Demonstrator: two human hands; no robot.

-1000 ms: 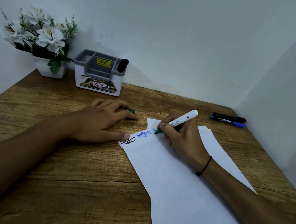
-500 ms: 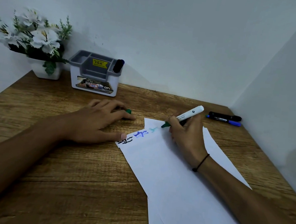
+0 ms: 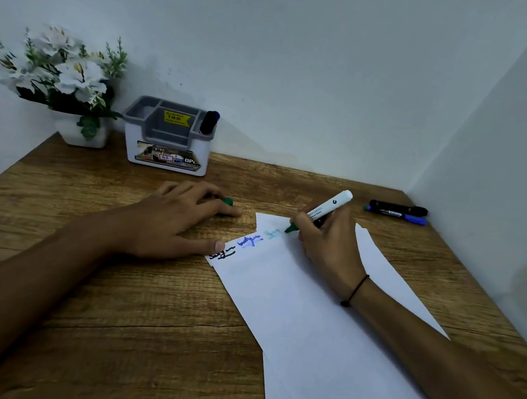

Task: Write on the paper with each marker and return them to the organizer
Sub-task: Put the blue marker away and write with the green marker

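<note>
My right hand [image 3: 329,242] grips a white marker [image 3: 326,210] with a green tip, and the tip touches the white paper [image 3: 308,317] near its top edge. Black, blue and faint green scribbles run along that edge. My left hand [image 3: 175,222] lies on the table, its thumb pressing the paper's left corner. A green cap [image 3: 228,201] pokes out between its index and middle fingers. The grey and white organizer [image 3: 168,137] stands at the back with one dark marker [image 3: 209,122] upright in its right slot.
A black marker [image 3: 399,208] and a blue marker [image 3: 397,216] lie side by side at the table's back right, near the right wall. A white pot of white flowers [image 3: 63,81] stands in the back left corner. Walls close off the back and right.
My right hand has carried the green tip rightward along the paper's top edge, leaving green marks after the blue ones. My left hand has stayed in place.
</note>
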